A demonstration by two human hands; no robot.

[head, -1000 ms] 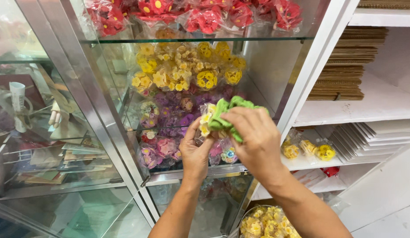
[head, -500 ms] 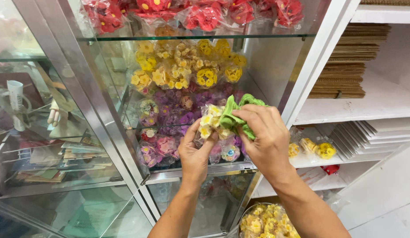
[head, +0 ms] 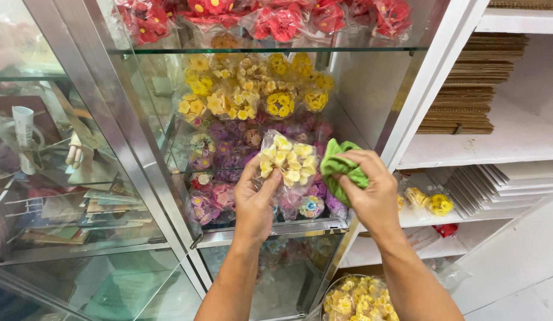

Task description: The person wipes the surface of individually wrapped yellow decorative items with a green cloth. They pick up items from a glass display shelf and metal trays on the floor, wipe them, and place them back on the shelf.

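My left hand (head: pixel 254 199) holds up a clear plastic packet of small yellow flowers (head: pixel 288 160) in front of the open glass cabinet. My right hand (head: pixel 370 191) grips a crumpled green cloth (head: pixel 342 169) just to the right of the packet, a small gap between them. Behind both hands, the cabinet's glass shelf (head: pixel 264 229) carries packets of purple and pink flowers (head: pixel 226 156), with yellow flower packets (head: pixel 253 89) stacked above them.
Red flower packets (head: pixel 276 18) fill the top glass shelf. A bowl of yellow flower packets (head: pixel 356 300) sits below my arms. White shelves at right hold stacked brown cardboard (head: pixel 466 89), white sheets (head: pixel 502 184) and some yellow packets (head: pixel 428 202). A glass door (head: pixel 62 166) stands at left.
My right hand has pulled the green cloth off the packet and moved it right. The left hand has raised the packet, and its yellow flowers now show fully.
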